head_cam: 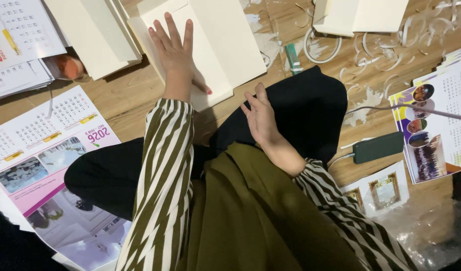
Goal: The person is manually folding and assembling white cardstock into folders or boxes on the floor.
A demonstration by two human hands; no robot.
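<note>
My left hand (176,50) lies flat, fingers spread, on a cream folded card sheet (225,45) on the wooden floor. My right hand (260,118) rests open and empty on my black-clad knee (305,110), just below the card's near edge. Both arms wear olive and white striped sleeves.
Printed calendar sheets (45,145) lie at the left, and another calendar sheet (436,120) at the right. More cream card stacks (95,30) and a folded cream card (360,17) sit at the top. A dark power bank (378,147) with a cable, a green glue stick (292,57) and several paper trimmings (386,55) are at the right.
</note>
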